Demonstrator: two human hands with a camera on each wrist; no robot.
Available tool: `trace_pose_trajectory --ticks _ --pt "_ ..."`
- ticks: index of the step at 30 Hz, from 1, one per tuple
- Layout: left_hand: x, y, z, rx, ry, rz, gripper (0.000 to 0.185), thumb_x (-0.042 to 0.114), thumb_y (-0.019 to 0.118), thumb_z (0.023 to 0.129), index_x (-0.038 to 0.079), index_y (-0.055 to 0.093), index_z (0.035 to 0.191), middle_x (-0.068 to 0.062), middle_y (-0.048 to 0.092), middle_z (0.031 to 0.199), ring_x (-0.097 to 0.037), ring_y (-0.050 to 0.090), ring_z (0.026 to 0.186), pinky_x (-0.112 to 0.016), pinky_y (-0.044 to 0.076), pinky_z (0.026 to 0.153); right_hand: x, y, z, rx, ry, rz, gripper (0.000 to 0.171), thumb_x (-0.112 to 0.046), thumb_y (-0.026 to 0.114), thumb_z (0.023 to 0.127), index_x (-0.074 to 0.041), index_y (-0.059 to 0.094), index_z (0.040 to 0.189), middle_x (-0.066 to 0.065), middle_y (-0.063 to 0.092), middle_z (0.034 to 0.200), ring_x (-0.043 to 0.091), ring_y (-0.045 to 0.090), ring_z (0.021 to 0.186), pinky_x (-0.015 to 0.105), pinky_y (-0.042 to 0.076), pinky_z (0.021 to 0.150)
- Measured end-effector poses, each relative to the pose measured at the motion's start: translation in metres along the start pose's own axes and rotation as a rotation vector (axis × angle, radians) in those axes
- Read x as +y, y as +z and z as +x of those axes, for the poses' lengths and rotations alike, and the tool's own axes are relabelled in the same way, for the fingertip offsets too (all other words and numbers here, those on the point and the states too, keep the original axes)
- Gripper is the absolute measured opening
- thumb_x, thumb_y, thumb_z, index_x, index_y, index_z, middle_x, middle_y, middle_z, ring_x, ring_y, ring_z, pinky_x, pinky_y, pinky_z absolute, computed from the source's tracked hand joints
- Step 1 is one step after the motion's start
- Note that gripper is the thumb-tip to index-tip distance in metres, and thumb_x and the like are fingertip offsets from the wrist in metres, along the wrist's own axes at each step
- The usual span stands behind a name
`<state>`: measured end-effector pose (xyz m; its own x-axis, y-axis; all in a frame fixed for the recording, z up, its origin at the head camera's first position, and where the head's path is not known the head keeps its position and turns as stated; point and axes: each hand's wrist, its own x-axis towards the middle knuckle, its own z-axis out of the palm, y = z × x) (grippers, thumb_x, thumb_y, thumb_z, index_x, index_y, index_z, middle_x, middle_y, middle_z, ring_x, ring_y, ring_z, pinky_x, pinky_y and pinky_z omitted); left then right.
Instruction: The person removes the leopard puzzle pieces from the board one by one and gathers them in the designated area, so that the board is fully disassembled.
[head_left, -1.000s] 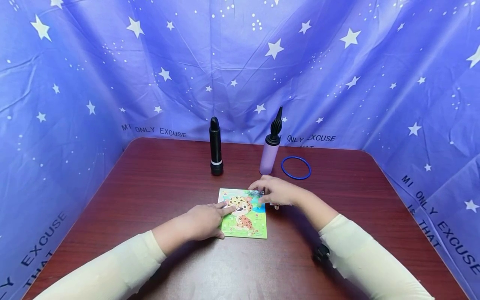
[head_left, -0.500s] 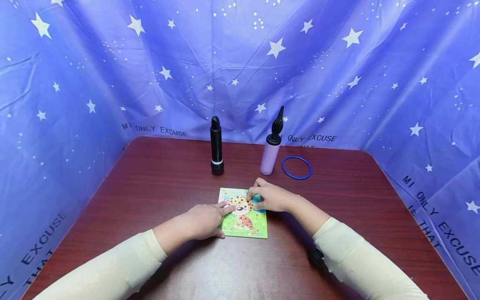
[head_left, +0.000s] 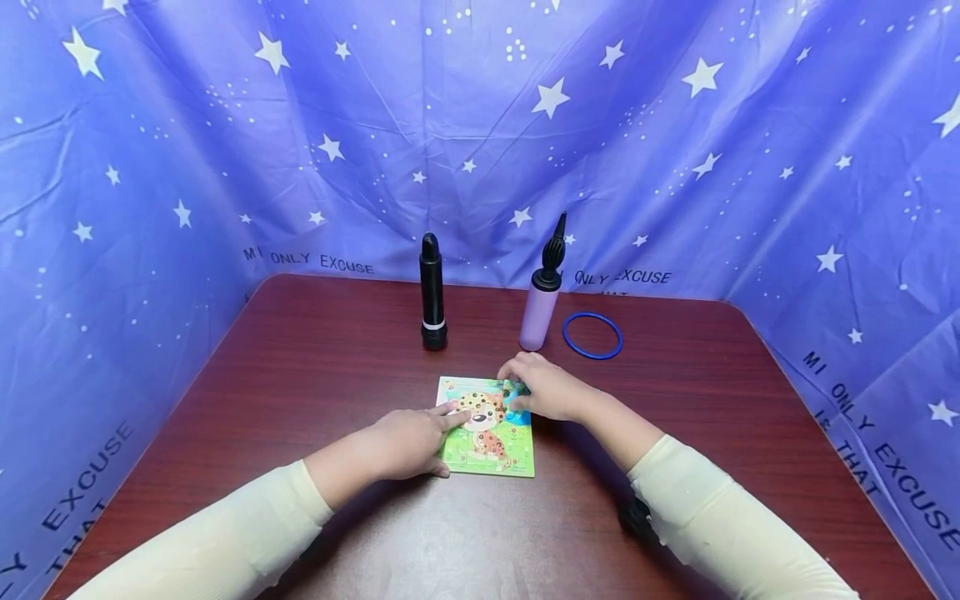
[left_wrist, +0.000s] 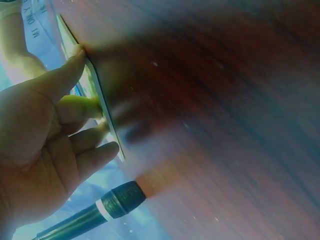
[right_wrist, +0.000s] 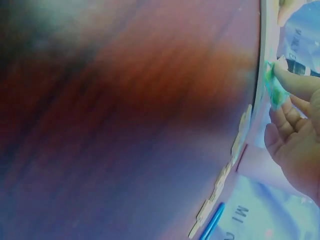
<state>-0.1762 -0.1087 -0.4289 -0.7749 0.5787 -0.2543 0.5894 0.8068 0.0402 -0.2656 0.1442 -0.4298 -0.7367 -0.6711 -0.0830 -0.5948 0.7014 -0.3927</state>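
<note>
A square jigsaw puzzle point(head_left: 491, 454) with a spotted cartoon leopard on green and blue lies flat on the table. My left hand point(head_left: 408, 442) rests on its left side, index finger across the leopard's face and thumb by the near left corner. In the left wrist view its fingers point(left_wrist: 95, 155) reach along the puzzle's edge fairly straight. Over the far right corner is my right hand point(head_left: 551, 390). In the right wrist view it pinches a green and blue puzzle piece point(right_wrist: 276, 90) between thumb and fingers, tilted close over the puzzle.
Several loose puzzle pieces point(right_wrist: 217, 185) lie right of the puzzle, hidden behind my right hand in the head view. Behind stand a black tube point(head_left: 432, 292) with a white band and a purple hand pump point(head_left: 538, 312), with a blue ring point(head_left: 592, 336) beside it.
My right hand moves in from the puzzle's right edge over its far right part, then shifts slightly back toward the far corner. The left hand stays in place.
</note>
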Motion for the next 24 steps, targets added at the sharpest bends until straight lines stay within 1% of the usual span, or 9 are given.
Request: trace_pose_trajectory --ticks 2,4,7,10,14,18,21,22,24 --pt "0.000 0.001 -0.001 0.009 0.007 0.008 0.086 0.057 0.069 0.082 0.020 0.037 0.153 0.000 0.037 0.157 -0.024 0.049 0.135 -0.045 0.056 0.087 0.003 -0.002 -0.001 -0.015 0.026 0.044 0.025 -0.022 0.073 0.089 -0.016 0.062 0.111 -0.002 0.054 0.103 0.014 0.055 0.086 0.032 0.052 0.075" --pt "-0.001 0.001 -0.001 0.018 0.015 0.020 0.087 0.058 0.068 0.082 0.015 0.040 0.151 -0.001 0.035 0.159 -0.025 0.048 0.136 -0.044 0.055 0.091 0.005 -0.005 -0.002 -0.050 0.047 0.114 0.017 -0.021 0.069 0.092 -0.017 0.061 0.106 -0.001 0.053 0.100 0.014 0.057 0.069 0.030 0.054 0.060" --pt "-0.001 0.001 -0.003 0.021 0.020 0.035 0.086 0.060 0.066 0.082 0.008 0.044 0.148 -0.005 0.030 0.161 -0.025 0.043 0.139 -0.042 0.050 0.101 0.008 -0.011 -0.005 -0.096 0.072 0.246 0.011 -0.020 0.063 0.097 -0.016 0.060 0.107 0.001 0.055 0.093 0.020 0.059 0.053 0.034 0.054 0.047" --pt "-0.001 0.000 -0.004 0.013 0.007 0.033 0.085 0.061 0.065 0.083 0.008 0.047 0.146 -0.007 0.027 0.162 -0.024 0.037 0.144 -0.042 0.046 0.106 0.012 -0.019 -0.010 -0.077 0.054 0.282 0.012 -0.019 0.059 0.099 -0.017 0.063 0.110 0.002 0.058 0.088 0.022 0.063 0.061 0.032 0.055 0.056" --pt "-0.001 0.000 -0.004 0.008 -0.044 0.002 0.084 0.064 0.065 0.080 0.012 0.050 0.145 -0.008 0.030 0.161 -0.024 0.036 0.144 -0.046 0.049 0.102 0.021 -0.034 -0.019 -0.025 0.046 0.247 0.021 -0.022 0.058 0.100 -0.018 0.065 0.119 -0.003 0.065 0.096 0.021 0.067 0.074 0.030 0.053 0.065" --pt "-0.002 0.000 -0.004 0.022 -0.083 -0.032 0.082 0.066 0.067 0.077 0.016 0.055 0.142 -0.012 0.034 0.158 -0.031 0.035 0.144 -0.051 0.049 0.100 0.034 -0.048 -0.032 -0.013 0.074 0.263 0.028 -0.023 0.058 0.100 -0.018 0.065 0.126 0.002 0.069 0.100 0.026 0.066 0.069 0.035 0.053 0.058" --pt "-0.003 -0.003 -0.004 0.015 -0.083 -0.058 0.081 0.066 0.067 0.077 0.018 0.056 0.141 -0.014 0.034 0.157 -0.035 0.032 0.145 -0.054 0.047 0.102 0.045 -0.056 -0.042 -0.005 0.092 0.258 0.030 -0.024 0.058 0.099 -0.017 0.065 0.128 0.004 0.070 0.099 0.026 0.065 0.066 0.035 0.053 0.062" --pt "-0.003 -0.004 -0.004 0.011 -0.083 -0.067 0.079 0.066 0.066 0.077 0.018 0.057 0.140 -0.015 0.035 0.157 -0.034 0.032 0.145 -0.054 0.047 0.102 0.049 -0.058 -0.045 0.003 0.094 0.242 0.030 -0.024 0.059 0.099 -0.016 0.065 0.128 0.002 0.069 0.099 0.023 0.066 0.070 0.033 0.052 0.066" --pt "-0.005 -0.006 -0.004 -0.004 -0.078 -0.073 0.074 0.065 0.063 0.081 0.019 0.057 0.139 -0.014 0.036 0.157 -0.032 0.033 0.145 -0.054 0.047 0.102 0.056 -0.062 -0.051 0.010 0.119 0.239 0.028 -0.024 0.059 0.099 -0.015 0.065 0.125 0.001 0.068 0.097 0.022 0.065 0.071 0.033 0.051 0.070"
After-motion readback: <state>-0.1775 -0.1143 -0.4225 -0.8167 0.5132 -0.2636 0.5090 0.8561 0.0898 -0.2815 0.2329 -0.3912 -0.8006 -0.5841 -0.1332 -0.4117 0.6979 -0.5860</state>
